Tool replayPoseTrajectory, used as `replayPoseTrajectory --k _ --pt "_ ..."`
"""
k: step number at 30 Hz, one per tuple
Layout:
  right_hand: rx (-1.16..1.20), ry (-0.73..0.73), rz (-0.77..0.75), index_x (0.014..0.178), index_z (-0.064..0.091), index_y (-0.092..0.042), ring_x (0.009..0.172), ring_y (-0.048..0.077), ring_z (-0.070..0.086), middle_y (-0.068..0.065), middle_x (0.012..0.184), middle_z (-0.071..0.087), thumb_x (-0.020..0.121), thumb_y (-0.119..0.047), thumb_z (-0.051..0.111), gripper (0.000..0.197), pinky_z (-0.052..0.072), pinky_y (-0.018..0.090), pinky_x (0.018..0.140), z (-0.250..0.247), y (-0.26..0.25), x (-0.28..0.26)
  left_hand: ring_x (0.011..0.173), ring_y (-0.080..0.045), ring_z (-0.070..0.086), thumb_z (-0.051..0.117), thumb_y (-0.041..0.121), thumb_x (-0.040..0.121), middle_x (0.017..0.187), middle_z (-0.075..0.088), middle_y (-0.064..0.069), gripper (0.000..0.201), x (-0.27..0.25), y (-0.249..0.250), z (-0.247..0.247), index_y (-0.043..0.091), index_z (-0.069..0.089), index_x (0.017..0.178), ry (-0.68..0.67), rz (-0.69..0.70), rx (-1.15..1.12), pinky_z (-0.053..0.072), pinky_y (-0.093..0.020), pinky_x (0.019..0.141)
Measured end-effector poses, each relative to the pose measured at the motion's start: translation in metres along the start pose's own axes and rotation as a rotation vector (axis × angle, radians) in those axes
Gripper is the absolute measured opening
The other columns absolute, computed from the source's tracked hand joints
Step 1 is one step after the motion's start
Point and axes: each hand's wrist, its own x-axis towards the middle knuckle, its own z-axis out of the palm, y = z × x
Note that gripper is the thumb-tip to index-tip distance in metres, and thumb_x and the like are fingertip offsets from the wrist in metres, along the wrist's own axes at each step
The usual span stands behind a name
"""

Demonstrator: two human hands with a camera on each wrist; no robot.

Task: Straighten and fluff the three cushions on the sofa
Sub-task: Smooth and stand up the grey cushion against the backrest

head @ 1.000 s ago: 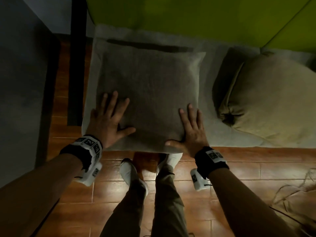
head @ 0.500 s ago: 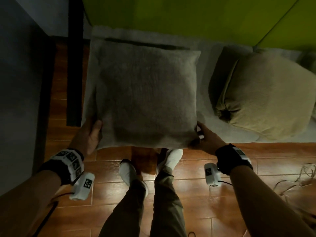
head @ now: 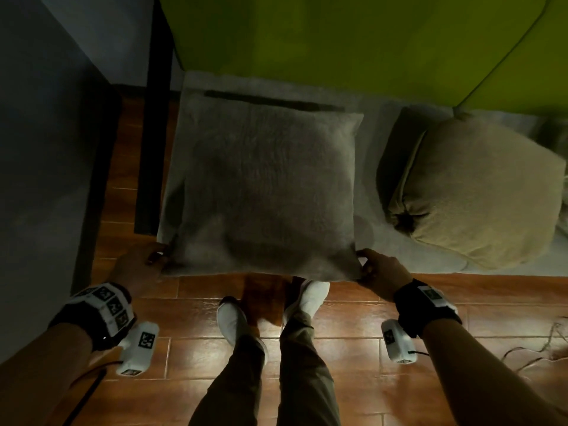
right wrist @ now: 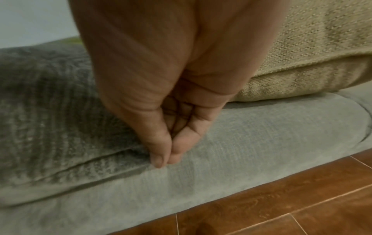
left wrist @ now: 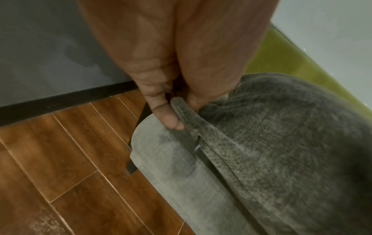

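A grey cushion point(head: 264, 192) lies flat on the left end of the sofa seat point(head: 373, 229). My left hand point(head: 144, 265) pinches the cushion's near left corner point(left wrist: 181, 109) between thumb and fingers. My right hand point(head: 373, 267) pinches the near right corner, its thumb and fingertips point(right wrist: 159, 157) pressed together at the grey cushion's point(right wrist: 50, 111) edge. A tan cushion point(head: 479, 192) sits askew to the right, one corner bunched toward the grey one. It shows behind my right hand in the right wrist view point(right wrist: 312, 47). A third cushion is not in view.
The green sofa back point(head: 338, 41) rises behind the cushions. A dark sofa leg or frame post point(head: 153, 133) stands at the left end, beside a grey wall point(head: 46, 149). My feet point(head: 233, 321) stand on the wood floor close to the seat edge. A cord point(head: 538, 352) lies at right.
Both hands left the cushion's top, where they pressed flat, and slid to its near corners. They now pinch those corners. The cushion looks slightly drawn toward the seat's front edge.
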Motion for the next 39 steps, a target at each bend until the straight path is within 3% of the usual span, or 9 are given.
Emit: replayPoseTrajectory --k 6,10,16,19,23,27,31,34,39 --pt "0.003 0.006 -0.023 0.140 0.051 -0.029 0.088 0.017 0.071 -0.001 0.101 0.072 0.092 -0.015 0.072 0.054 0.059 0.031 0.083 0.006 0.008 -0.003 0.095 -0.022 0.057 0.054 0.026 0.100 0.123 0.065 -0.013 0.030 -0.002 -0.004 0.005 0.018 0.060 0.129 -0.001 -0.011 0.003 0.047 -0.038 0.082" --pt "-0.092 -0.043 0.056 0.140 0.052 -0.033 0.074 0.011 0.066 0.000 0.097 0.071 0.097 -0.011 0.060 0.049 0.055 0.026 0.069 -0.008 0.008 0.001 0.101 -0.034 0.063 0.056 0.018 0.098 0.119 0.067 -0.019 0.031 -0.003 0.014 -0.015 0.014 0.061 0.128 0.015 0.036 0.102 0.047 -0.040 0.084" --pt "0.185 0.328 -0.123 0.129 0.063 -0.026 0.103 0.028 0.068 0.007 0.116 0.068 0.099 -0.026 0.062 0.030 0.048 0.029 0.082 -0.079 -0.008 0.017 0.100 -0.034 0.058 0.049 0.030 0.102 0.117 0.063 -0.019 0.036 -0.004 0.093 -0.063 0.010 0.055 0.132 0.244 0.182 -0.015 0.039 -0.034 0.079" --pt "0.209 0.283 -0.105 0.142 0.054 -0.027 0.124 0.025 0.058 0.004 0.138 0.059 0.099 -0.059 0.049 0.054 0.048 0.039 0.100 -0.112 -0.042 0.038 0.111 -0.029 0.057 0.047 0.046 0.100 0.121 0.065 -0.006 0.048 0.011 0.138 -0.075 0.016 0.052 0.137 0.216 0.198 -0.134 0.039 -0.030 0.083" --pt "0.317 0.116 -0.103 0.157 0.031 -0.031 0.141 0.029 0.044 0.005 0.159 0.039 0.078 -0.089 0.044 0.100 0.037 0.049 0.116 -0.136 -0.070 0.065 0.135 -0.026 0.048 0.049 0.088 0.074 0.150 0.048 0.002 0.095 0.061 0.143 -0.075 0.031 0.037 0.149 0.082 0.144 -0.126 0.040 -0.047 0.109" --pt "0.454 -0.081 -0.032 0.160 0.013 -0.038 0.142 0.029 0.044 -0.002 0.163 0.035 0.053 -0.102 0.053 0.131 0.037 0.051 0.117 -0.137 -0.075 0.086 0.137 -0.026 0.044 0.056 0.076 0.079 0.152 0.041 0.003 0.095 0.066 0.165 -0.073 0.030 0.023 0.155 -0.044 0.104 -0.158 0.035 -0.043 0.114" --pt "0.698 -0.197 0.014 0.159 0.013 -0.043 0.121 0.023 0.052 -0.004 0.149 0.046 0.060 -0.086 0.066 0.121 0.054 0.048 0.096 -0.134 -0.069 0.089 0.132 -0.028 0.049 0.056 0.093 0.057 0.153 0.043 -0.001 0.123 0.073 0.169 -0.063 0.030 0.017 0.156 -0.086 -0.037 -0.251 0.040 -0.045 0.112" --pt "0.864 -0.277 0.053 0.158 0.015 -0.043 0.116 0.022 0.049 -0.005 0.147 0.044 0.029 -0.100 0.063 0.149 0.051 0.046 0.089 -0.141 -0.074 0.086 0.125 -0.026 0.055 0.059 0.089 0.052 0.144 0.052 -0.003 0.123 0.072 0.185 -0.058 0.022 0.034 0.152 -0.136 -0.032 -0.375 0.042 -0.040 0.109" --pt "0.861 -0.237 0.001 0.155 0.032 -0.030 0.132 0.026 0.054 -0.004 0.149 0.051 0.046 -0.097 0.066 0.132 0.044 0.043 0.112 -0.166 -0.098 0.101 0.114 -0.021 0.062 0.074 0.086 0.044 0.132 0.063 0.000 0.118 0.073 0.210 -0.080 0.027 0.048 0.143 -0.105 -0.015 -0.560 0.050 -0.043 0.102"
